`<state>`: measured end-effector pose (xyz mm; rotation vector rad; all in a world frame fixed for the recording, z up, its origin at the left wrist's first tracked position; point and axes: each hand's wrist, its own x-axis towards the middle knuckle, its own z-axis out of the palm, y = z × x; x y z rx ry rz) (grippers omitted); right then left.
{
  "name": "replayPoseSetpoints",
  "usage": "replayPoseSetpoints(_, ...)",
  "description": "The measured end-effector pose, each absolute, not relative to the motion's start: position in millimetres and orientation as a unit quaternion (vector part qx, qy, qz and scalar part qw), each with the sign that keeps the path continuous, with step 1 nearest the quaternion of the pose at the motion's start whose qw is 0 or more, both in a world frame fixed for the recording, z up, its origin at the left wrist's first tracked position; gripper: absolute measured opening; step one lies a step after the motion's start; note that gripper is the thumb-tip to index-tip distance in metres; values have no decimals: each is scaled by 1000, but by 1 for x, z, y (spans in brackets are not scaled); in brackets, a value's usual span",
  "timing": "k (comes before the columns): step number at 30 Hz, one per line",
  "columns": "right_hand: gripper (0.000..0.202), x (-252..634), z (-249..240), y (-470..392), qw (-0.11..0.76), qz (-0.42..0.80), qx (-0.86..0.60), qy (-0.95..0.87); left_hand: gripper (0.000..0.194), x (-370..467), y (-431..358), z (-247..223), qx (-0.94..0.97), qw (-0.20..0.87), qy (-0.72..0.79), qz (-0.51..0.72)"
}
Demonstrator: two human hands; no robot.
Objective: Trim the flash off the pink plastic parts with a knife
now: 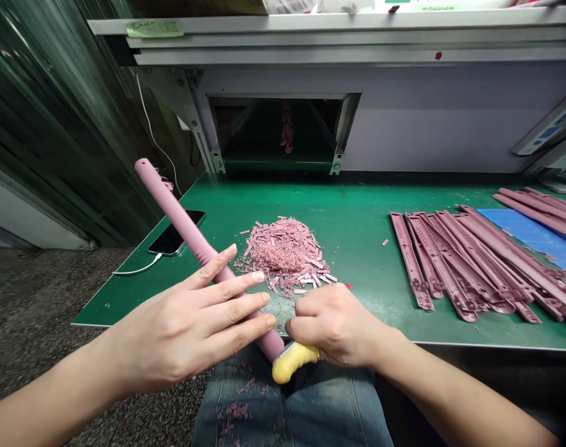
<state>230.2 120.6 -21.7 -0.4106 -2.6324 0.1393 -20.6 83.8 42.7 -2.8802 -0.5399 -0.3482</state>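
Observation:
A long pink plastic strip (174, 208) with rounded ends and a small hole at its far tip slants up over the table's front left edge. My left hand (185, 323) holds it, fingers stretched across its top; the thumb is hidden. At the strip's near end my right hand (336, 323) is closed, with a yellow cover (295, 361) apparently on its thumb. A thin grey edge, seemingly a small blade, shows between thumb and strip; the fist hides most of it. Beyond both hands lies a heap of pink scraps and shavings (283, 251).
Several pink strips (473, 261) lie piled at the right, with more on a blue sheet (520, 230). A phone (175, 234) with a white cable rests at the left table edge. Behind the green table (357, 211), an opening (283, 133) in the panel reveals a green belt carrying pink pieces.

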Motion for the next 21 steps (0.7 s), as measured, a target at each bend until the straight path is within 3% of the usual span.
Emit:
replayPoseSetpoints(4, 42, 223, -27, 104, 356, 305, -173, -866, 37, -18, 82, 44, -963, 95, -214, -131)
replayPoseSetpoints(7, 28, 224, -24, 94, 379, 506, -241, -736, 47, -22, 76, 35, -948, 84, -277, -133)
replayPoseSetpoints(11, 24, 247, -22, 98, 393, 646, -288, -587, 65, -41, 57, 3, -910, -56, -387, -135)
replayPoseSetpoints(15, 31, 264, -32, 106, 480, 654, -325, -487, 62, -34, 41, -25, -735, -324, -531, -270)
replayPoseSetpoints(18, 33, 248, -42, 95, 465, 569, -362, -573, 47, -4, 53, -28, -370, -575, -578, -446)
replayPoseSetpoints(21, 35, 218, -51, 74, 382, 431, -286, -766, 34, 24, 78, -23, -268, -589, -546, -532)
